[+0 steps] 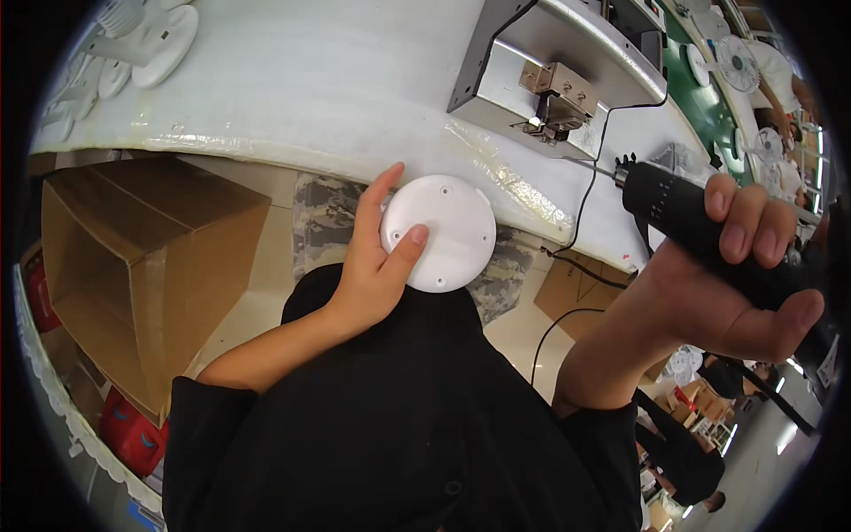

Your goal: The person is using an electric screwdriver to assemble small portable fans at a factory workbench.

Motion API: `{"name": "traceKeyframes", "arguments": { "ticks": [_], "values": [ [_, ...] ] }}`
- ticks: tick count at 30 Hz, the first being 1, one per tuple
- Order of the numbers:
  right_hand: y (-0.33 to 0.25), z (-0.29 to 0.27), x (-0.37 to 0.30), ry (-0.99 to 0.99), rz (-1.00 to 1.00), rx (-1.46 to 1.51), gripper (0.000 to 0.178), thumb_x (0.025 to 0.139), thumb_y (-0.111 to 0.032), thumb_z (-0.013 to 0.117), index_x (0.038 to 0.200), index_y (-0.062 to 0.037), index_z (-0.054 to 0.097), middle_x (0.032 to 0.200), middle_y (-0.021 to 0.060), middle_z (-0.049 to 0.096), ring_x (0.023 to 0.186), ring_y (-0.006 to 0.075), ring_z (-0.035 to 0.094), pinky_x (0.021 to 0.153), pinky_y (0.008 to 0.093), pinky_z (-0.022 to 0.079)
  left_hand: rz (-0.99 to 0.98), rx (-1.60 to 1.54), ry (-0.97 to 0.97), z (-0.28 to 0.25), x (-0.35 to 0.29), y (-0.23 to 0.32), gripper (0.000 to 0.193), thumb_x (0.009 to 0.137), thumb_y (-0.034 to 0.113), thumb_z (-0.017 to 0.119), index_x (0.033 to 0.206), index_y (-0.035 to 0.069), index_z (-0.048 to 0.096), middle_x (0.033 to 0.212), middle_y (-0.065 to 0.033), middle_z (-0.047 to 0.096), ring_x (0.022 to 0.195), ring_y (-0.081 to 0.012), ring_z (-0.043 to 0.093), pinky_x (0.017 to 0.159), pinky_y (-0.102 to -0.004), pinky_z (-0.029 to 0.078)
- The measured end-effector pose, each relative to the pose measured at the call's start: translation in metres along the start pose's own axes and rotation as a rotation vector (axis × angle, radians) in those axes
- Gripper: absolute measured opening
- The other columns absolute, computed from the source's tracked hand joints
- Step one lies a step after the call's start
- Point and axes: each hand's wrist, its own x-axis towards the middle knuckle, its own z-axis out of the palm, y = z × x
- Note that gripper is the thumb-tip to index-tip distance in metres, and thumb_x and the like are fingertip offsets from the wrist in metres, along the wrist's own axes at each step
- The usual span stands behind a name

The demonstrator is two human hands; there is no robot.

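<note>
My left hand (365, 282) grips a round white plastic base (454, 232), thumb on its flat face and fingers round its left rim. Several small screw holes show in that face. It is held at the table's near edge, above my lap. On the right, my right hand (700, 288) is wrapped round a black electric screwdriver (678, 206), raised over the table. Its bit points left, toward a metal screw feeder (554, 97). Whether the bit touches the feeder I cannot tell.
White fan bases (164, 49) lie at the far left of the white-covered table (319, 80). An open cardboard box (155, 266) stands left of me. Black cables (592, 191) hang over the table edge on the right. Assembled fans (737, 64) and other people are farther right.
</note>
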Motion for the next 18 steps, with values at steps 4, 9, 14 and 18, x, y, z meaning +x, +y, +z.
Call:
{"name": "traceKeyframes", "arguments": {
  "ticks": [4,9,14,18],
  "values": [
    [0.005,0.013,0.013,0.124,0.118,-0.163,0.039,0.080,-0.047,0.053,0.108,-0.0211,0.058,0.073,-0.0050,0.051,0.059,0.0090,0.049,0.068,0.0333,0.042,-0.044,0.066,-0.089,0.001,-0.001,0.000,0.057,0.094,0.019,0.054,0.143,0.003,0.029,0.137,-0.0222,0.043,0.113,-0.0304,0.053,0.094,-0.0383,0.045],
    [0.014,0.015,0.020,0.099,0.131,-0.140,0.036,0.078,-0.049,0.052,0.102,-0.0215,0.058,0.073,-0.0054,0.051,0.060,0.0085,0.049,0.066,0.0328,0.042,-0.126,0.030,-0.122,0.000,0.000,0.006,0.053,0.094,0.018,0.053,0.141,0.004,0.034,0.133,-0.0211,0.048,0.112,-0.0304,0.054,0.094,-0.0379,0.045],
    [0.013,0.016,0.016,0.065,0.182,-0.104,0.039,0.079,-0.049,0.053,0.104,-0.0201,0.058,0.074,-0.0055,0.051,0.060,0.0084,0.049,0.066,0.0322,0.042,-0.055,0.046,-0.101,0.001,0.001,0.002,0.051,0.094,0.017,0.054,0.140,0.004,0.036,0.131,-0.0203,0.051,0.110,-0.0309,0.056,0.093,-0.0372,0.046],
    [0.006,0.019,0.010,0.036,0.223,-0.071,0.041,0.079,-0.049,0.054,0.106,-0.0187,0.058,0.074,-0.0056,0.052,0.060,0.0084,0.049,0.066,0.0316,0.042,-0.084,-0.013,-0.109,-0.001,0.006,0.003,0.050,0.094,0.017,0.054,0.139,0.004,0.038,0.130,-0.0199,0.052,0.109,-0.0304,0.057,0.092,-0.0365,0.046]
  ]
}}
